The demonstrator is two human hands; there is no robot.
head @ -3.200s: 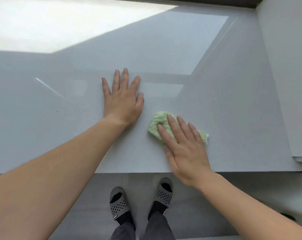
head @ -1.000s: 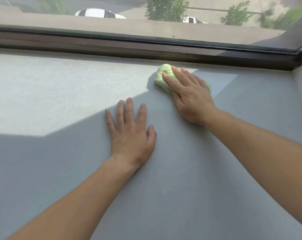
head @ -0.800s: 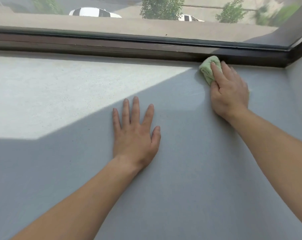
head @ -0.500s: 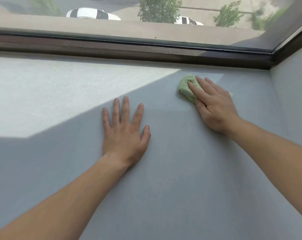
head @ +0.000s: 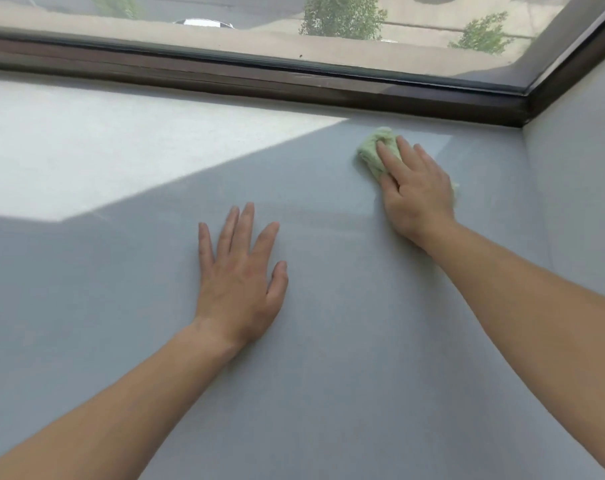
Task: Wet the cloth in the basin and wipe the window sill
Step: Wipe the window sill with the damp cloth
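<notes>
A bunched light-green cloth [head: 373,154] lies on the wide grey window sill [head: 329,358], far right, a little short of the window frame. My right hand [head: 415,192] presses down on the cloth with its fingers laid over it; most of the cloth is hidden under the palm. My left hand [head: 240,282] rests flat on the sill in the middle, fingers spread, holding nothing. No basin is in view.
A dark brown window frame [head: 294,77] runs along the back of the sill and meets a grey side wall [head: 578,188] at the right corner. A sunlit patch [head: 86,157] covers the sill's left back part. Trees and cars show through the glass.
My right hand slid the cloth along the back of the sill to the frame, then back a little. Over three seconds it moved from the sill's front edge to the back. The left hand stayed flat.
</notes>
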